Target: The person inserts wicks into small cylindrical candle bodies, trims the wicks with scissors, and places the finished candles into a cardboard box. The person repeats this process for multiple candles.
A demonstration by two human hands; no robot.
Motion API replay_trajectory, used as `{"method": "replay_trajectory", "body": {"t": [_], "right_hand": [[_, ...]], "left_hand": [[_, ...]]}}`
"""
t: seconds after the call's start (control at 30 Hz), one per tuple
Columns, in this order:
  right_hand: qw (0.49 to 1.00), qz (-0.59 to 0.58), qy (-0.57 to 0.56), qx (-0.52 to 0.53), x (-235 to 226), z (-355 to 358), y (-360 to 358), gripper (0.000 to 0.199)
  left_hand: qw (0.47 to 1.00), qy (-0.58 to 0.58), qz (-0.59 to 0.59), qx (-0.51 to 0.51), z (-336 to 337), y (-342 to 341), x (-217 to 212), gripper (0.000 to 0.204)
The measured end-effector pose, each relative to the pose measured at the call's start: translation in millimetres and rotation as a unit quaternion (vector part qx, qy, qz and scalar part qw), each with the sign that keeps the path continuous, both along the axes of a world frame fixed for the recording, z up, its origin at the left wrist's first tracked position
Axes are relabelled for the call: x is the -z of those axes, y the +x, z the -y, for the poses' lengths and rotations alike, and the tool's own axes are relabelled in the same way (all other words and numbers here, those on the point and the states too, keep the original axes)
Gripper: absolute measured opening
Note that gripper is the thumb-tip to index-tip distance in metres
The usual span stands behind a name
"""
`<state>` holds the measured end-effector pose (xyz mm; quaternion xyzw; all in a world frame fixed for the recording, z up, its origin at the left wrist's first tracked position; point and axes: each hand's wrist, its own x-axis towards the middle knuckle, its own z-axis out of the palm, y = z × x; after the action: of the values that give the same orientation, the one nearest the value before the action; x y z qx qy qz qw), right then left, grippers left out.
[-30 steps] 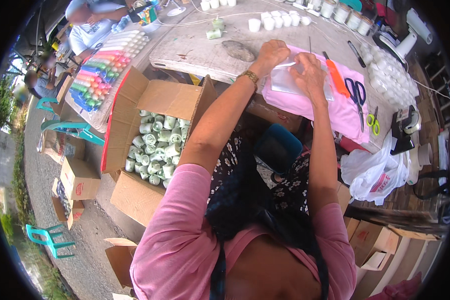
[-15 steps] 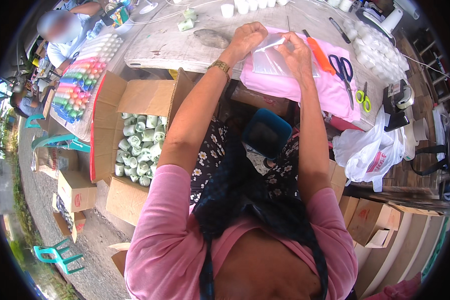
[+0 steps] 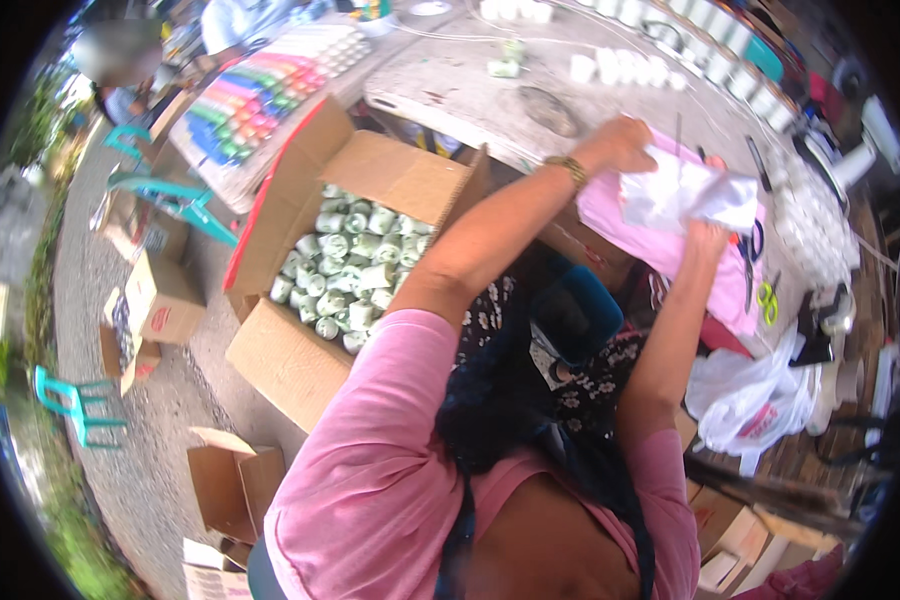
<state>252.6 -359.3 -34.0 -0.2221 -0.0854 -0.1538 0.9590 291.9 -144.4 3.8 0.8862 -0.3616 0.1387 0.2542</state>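
Above the pink cloth sheet (image 3: 660, 235) on the grey worktop (image 3: 470, 90), both hands hold a crumpled clear plastic bag (image 3: 685, 195). Left hand (image 3: 620, 145), with a gold-coloured bracelet (image 3: 568, 168) at the wrist, has its grip clenched on the bag's left edge; right hand (image 3: 707, 240) pinches the bag from below. Blue-handled scissors (image 3: 750, 260) lie just beside the right hand. An open brown cardboard box (image 3: 370, 170) packed with small pale green pots (image 3: 350, 265) stands to the left, beside the worktop.
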Motion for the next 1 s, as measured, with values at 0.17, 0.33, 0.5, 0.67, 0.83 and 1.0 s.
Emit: {"method": "replay_trajectory", "body": {"t": [0.17, 0.33, 0.5, 0.67, 0.83, 1.0], "right_hand": [[0.875, 0.144, -0.398, 0.235, -89.2, -85.9, -49.0, 0.016], [0.938, 0.152, -0.216, 0.226, -141.7, -40.0, -67.7, 0.013], [0.925, 0.074, -0.259, 0.269, -107.2, 63.8, -89.0, 0.014], [0.927, 0.007, -0.246, 0.282, -83.9, 63.3, -111.0, 0.015], [0.906, -0.043, -0.323, 0.269, -71.8, 60.6, -116.6, 0.015], [0.852, -0.099, -0.402, 0.321, -73.1, 12.1, -114.1, 0.013]], "left_hand": [[0.99, 0.101, 0.005, -0.097, 21.8, -28.1, -17.8, 0.04], [0.984, -0.149, -0.052, -0.088, -49.7, -42.4, -79.8, 0.045], [0.856, -0.461, -0.052, -0.228, -191.1, -7.3, -131.9, 0.052], [0.779, -0.592, 0.194, -0.077, -449.4, 54.3, -111.9, 0.029], [0.656, -0.324, 0.161, -0.662, -483.8, 57.3, -89.2, 0.052], [0.801, -0.203, 0.096, -0.556, -361.6, -18.9, -104.2, 0.059]]}}
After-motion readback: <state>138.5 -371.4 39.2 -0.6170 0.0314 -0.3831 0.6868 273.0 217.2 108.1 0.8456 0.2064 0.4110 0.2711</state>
